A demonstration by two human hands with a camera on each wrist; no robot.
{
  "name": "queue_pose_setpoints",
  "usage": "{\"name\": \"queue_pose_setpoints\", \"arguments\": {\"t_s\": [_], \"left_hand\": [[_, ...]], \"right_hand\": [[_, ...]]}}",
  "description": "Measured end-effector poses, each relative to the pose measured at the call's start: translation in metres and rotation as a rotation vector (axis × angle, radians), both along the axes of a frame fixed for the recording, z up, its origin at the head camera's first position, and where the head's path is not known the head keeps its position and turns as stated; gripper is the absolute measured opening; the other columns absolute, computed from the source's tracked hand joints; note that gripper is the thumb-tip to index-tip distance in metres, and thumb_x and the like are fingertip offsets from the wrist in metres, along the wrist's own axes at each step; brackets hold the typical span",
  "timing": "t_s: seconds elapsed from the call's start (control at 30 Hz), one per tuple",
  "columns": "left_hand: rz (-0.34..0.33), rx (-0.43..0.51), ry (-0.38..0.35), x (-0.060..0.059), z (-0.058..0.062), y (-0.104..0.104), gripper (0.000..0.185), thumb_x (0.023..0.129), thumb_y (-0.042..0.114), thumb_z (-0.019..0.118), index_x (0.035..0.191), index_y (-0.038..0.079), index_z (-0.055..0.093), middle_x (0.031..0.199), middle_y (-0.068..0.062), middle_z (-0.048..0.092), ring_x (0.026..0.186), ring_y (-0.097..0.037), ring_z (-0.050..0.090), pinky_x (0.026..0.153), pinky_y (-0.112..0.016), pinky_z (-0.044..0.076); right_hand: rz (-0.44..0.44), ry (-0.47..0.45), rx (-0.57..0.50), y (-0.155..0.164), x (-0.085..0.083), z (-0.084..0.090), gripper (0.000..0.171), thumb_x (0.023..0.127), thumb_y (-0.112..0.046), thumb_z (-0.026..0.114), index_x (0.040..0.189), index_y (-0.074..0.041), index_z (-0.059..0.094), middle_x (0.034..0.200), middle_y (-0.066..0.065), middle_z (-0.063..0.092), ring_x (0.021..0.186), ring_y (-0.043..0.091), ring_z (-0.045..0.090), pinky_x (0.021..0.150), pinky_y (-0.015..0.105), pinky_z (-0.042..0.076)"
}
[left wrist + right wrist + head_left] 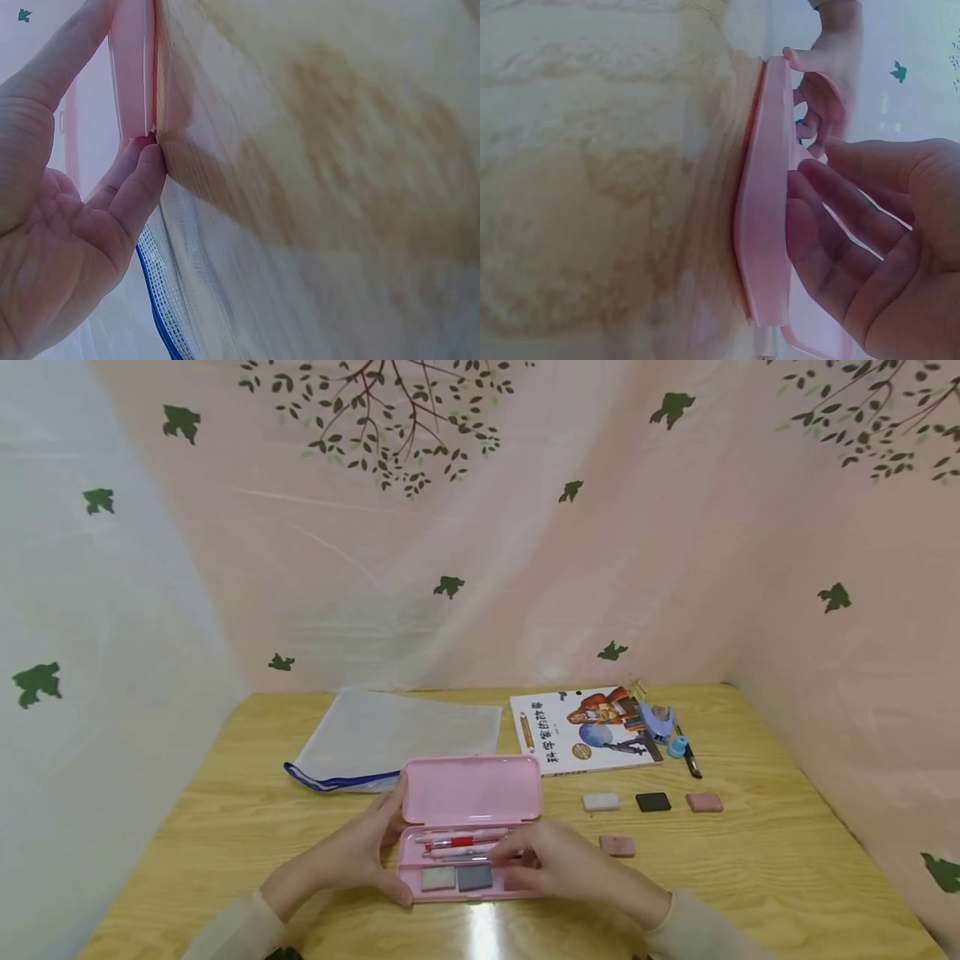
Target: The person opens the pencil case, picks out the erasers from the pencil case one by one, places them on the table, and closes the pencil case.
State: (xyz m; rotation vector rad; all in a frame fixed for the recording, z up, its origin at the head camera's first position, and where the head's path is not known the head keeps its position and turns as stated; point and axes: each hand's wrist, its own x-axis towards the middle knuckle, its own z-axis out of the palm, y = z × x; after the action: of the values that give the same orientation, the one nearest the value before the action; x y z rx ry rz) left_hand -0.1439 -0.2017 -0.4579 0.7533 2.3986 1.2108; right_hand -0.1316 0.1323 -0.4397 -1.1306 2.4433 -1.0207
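A pink pencil case (472, 789) lies with its lid raised on the wooden table. Its tray holds pens (459, 842), a pale eraser (438, 879) and a dark grey eraser (475, 877); a reddish block (517, 879) shows under my right fingers. My left hand (369, 843) grips the case's left end, thumb at the front corner, fingers at the hinge side. Over the tray's right end is my right hand (551, 860), its fingers loosely bent and reaching in. In the right wrist view the fingertips disappear behind the case wall (763, 202), and nothing shows held.
Behind the case lie a translucent zip pouch (405, 727) and a book (588, 731). A blue tape dispenser (657, 722) and a dark brush-like tool (690, 760) stand right. White (601, 802), black (653, 802) and pink (704, 802) erasers form a row; another pink eraser (617, 846) lies nearer.
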Motion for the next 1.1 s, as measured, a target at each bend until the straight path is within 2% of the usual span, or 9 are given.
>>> {"name": "queue_pose_setpoints", "arguments": {"t_s": [0.1,0.27,0.57,0.83,1.1], "left_hand": [[0.003,-0.002,-0.002,0.000,0.000,-0.001,0.149,0.065,0.037,0.097,0.161,0.012,-0.013,0.159,-0.020,0.018,0.125,-0.022,0.057,0.110,-0.034,0.043],[0.001,0.013,-0.007,0.000,0.000,-0.001,0.149,0.064,0.035,0.097,0.161,0.011,-0.013,0.158,-0.020,0.019,0.125,-0.022,0.057,0.110,-0.032,0.043],[0.003,0.010,-0.007,0.000,0.000,0.000,0.150,0.064,0.036,0.098,0.162,0.014,-0.013,0.158,-0.020,0.018,0.125,-0.023,0.056,0.110,-0.033,0.043],[0.004,-0.004,-0.022,0.001,0.003,-0.001,0.148,0.065,0.037,0.097,0.162,0.014,-0.013,0.160,-0.021,0.016,0.126,-0.023,0.056,0.112,-0.037,0.042],[0.007,-0.014,-0.021,0.001,0.003,0.000,0.149,0.065,0.037,0.097,0.162,0.015,-0.014,0.159,-0.022,0.017,0.126,-0.022,0.056,0.112,-0.039,0.041]], "right_hand": [[0.056,-0.015,0.029,-0.002,0.000,-0.004,0.023,0.097,-0.019,0.072,0.118,-0.015,0.077,0.106,-0.013,0.072,0.082,-0.003,0.056,0.073,0.017,0.053],[0.051,-0.033,0.033,-0.006,0.003,-0.007,0.025,0.097,-0.017,0.071,0.121,-0.013,0.076,0.112,-0.011,0.072,0.089,-0.003,0.057,0.082,0.019,0.053],[0.009,-0.032,0.050,-0.013,0.004,-0.004,0.026,0.094,-0.015,0.073,0.121,-0.014,0.076,0.109,-0.011,0.073,0.084,-0.001,0.057,0.075,0.018,0.050],[0.039,0.070,0.063,-0.019,0.006,-0.009,0.027,0.091,-0.018,0.076,0.118,-0.011,0.077,0.101,-0.011,0.069,0.083,0.000,0.053,0.073,0.015,0.047],[0.064,0.035,0.087,-0.019,0.008,-0.006,0.032,0.092,-0.017,0.075,0.123,-0.011,0.074,0.098,-0.009,0.063,0.082,0.000,0.051,0.071,0.014,0.047]]}}
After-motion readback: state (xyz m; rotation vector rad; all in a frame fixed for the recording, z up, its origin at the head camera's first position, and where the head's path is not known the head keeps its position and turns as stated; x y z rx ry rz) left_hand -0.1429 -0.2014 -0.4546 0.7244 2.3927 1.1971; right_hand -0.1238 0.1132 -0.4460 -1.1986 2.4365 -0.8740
